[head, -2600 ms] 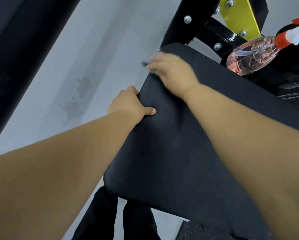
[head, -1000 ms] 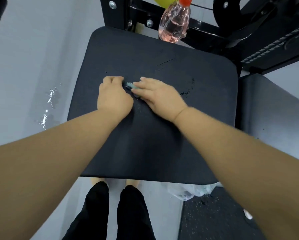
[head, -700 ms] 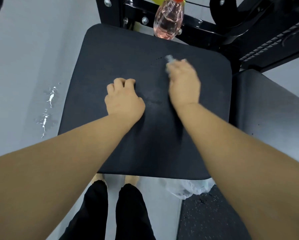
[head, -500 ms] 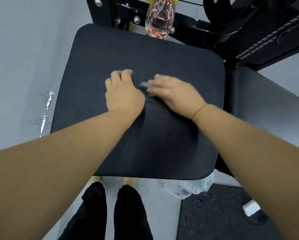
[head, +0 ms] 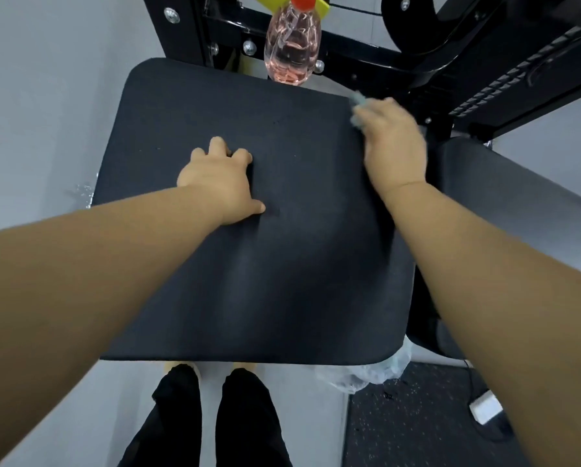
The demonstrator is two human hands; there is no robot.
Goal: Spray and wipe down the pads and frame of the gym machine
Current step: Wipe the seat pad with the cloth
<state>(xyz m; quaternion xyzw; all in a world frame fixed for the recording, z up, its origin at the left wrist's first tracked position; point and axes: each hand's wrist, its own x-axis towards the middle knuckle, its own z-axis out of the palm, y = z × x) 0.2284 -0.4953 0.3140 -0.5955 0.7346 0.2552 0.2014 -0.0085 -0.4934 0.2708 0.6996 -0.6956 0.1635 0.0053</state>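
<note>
A black square seat pad (head: 282, 271) fills the middle of the head view. My left hand (head: 220, 183) rests on the pad's middle with its fingers curled under and its thumb out. My right hand (head: 391, 146) holds a small pale blue-grey cloth (head: 359, 102) against the pad's far right corner; most of the cloth is hidden under the hand. A clear spray bottle (head: 292, 50) of pink liquid with an orange cap hangs from the black machine frame (head: 376, 62) just behind the pad.
A second dark pad (head: 504, 203) lies to the right. A crumpled clear plastic bag (head: 369, 372) sits on the floor under the seat's near right corner. A small white block (head: 484, 406) lies on the dark speckled mat. My legs in black trousers stand below the pad.
My right hand has swept the cloth from the pad's middle, beside my left hand, out to the far right corner. My left hand has stayed on the pad's middle.
</note>
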